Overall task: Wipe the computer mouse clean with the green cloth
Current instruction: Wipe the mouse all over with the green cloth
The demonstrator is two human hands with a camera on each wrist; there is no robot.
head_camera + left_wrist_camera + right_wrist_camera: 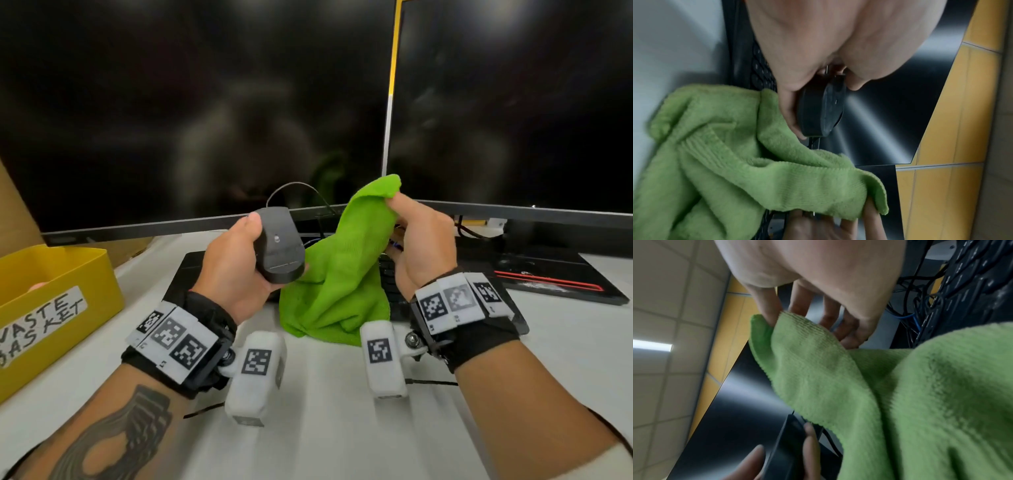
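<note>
My left hand point(239, 263) grips a black wired computer mouse point(279, 248) lifted above the desk, thumb on its left side and fingers on the right; its underside faces me. The left wrist view shows the mouse point(822, 110) edge-on between thumb and fingers. My right hand point(421, 240) pinches the upper edge of the green cloth point(346, 267), holding it up beside the mouse. The cloth's lower part lies bunched on the desk and over the keyboard. In the right wrist view the green cloth point(859, 386) hangs from my thumb and fingers, with the mouse point(785, 449) below.
Two dark monitors point(191, 102) stand close behind. A black keyboard point(185, 274) lies under the cloth. A yellow waste basket box point(54, 298) sits at the left. A black pad with red trim point(555, 277) lies at the right. Cables point(469, 229) run under the right monitor.
</note>
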